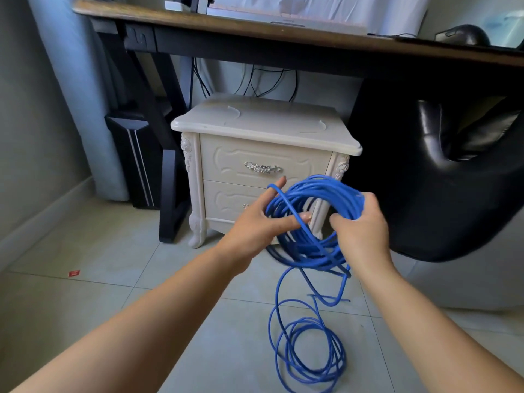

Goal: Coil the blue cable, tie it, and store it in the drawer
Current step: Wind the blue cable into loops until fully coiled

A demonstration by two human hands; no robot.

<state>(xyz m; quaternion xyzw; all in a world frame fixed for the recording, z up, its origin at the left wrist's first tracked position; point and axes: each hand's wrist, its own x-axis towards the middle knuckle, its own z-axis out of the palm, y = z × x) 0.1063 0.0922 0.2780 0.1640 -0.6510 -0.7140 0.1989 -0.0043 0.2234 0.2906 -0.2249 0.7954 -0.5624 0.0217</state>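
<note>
A blue cable point(314, 194) is wound into a coil held in the air in front of a cream nightstand point(263, 123). My right hand point(360, 222) grips the right side of the coil. My left hand point(263, 222) has its fingers stretched out, with a strand of the cable running across them between index finger and thumb. The loose remainder of the cable hangs down and lies in loops on the tiled floor point(309, 353). The nightstand's top drawer point(263, 163), with a silver handle, is closed, as is the lower drawer behind my left hand.
A dark wooden desk point(255, 26) spans above the nightstand, with black cables hanging behind. A black computer tower point(136, 157) stands at the left by a desk leg. A black leather chair point(453, 177) fills the right side. A red scrap point(74, 273) lies on the floor.
</note>
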